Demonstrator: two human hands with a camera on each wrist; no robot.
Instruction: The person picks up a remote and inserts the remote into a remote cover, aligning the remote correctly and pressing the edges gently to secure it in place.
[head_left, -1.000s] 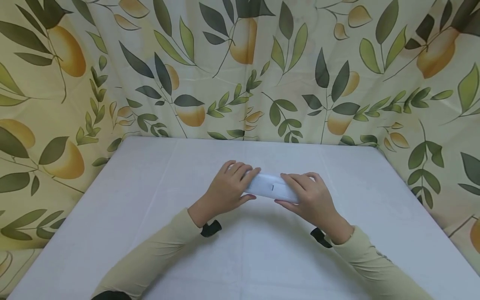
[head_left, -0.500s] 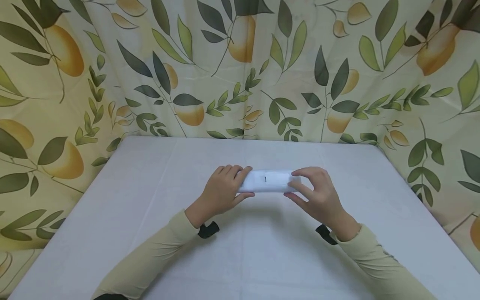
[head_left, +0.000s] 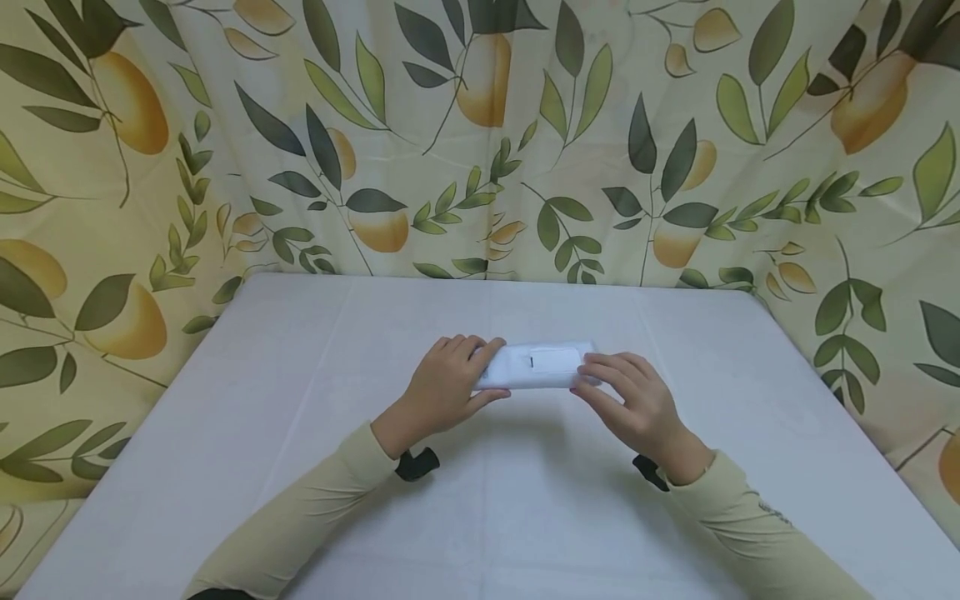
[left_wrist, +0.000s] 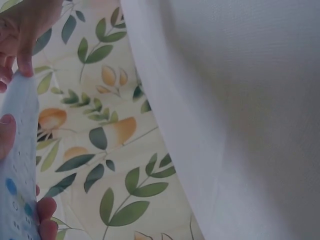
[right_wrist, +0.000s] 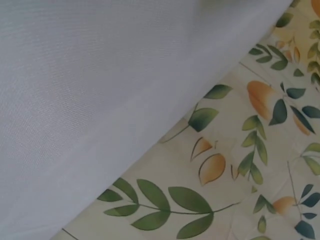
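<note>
A white remote control point(head_left: 555, 363) is held level above the table, its back with a rectangular panel and a small dark mark facing up in the head view. Its underside, with blue round buttons point(left_wrist: 11, 187) and small printed marks, shows in the left wrist view. The left hand point(head_left: 448, 382) grips the left end, thumb at the near edge and fingers over the far one. At the other end, the right hand point(head_left: 633, 402) pinches the remote between thumb and fingertips. In the right wrist view neither the hand nor the remote shows.
A table with a white cloth point(head_left: 420, 517) lies beneath both hands. Behind it and at the sides hangs a curtain point(head_left: 450, 192) printed with leaves and fruit. A black strap point(head_left: 417, 464) sits at the left wrist, and another black strap point(head_left: 649, 472) at the right.
The remote has turned from slanting to nearly level and shifted slightly left. The right hand has moved out toward its right end; its raised, spread index finger has come down beside the others.
</note>
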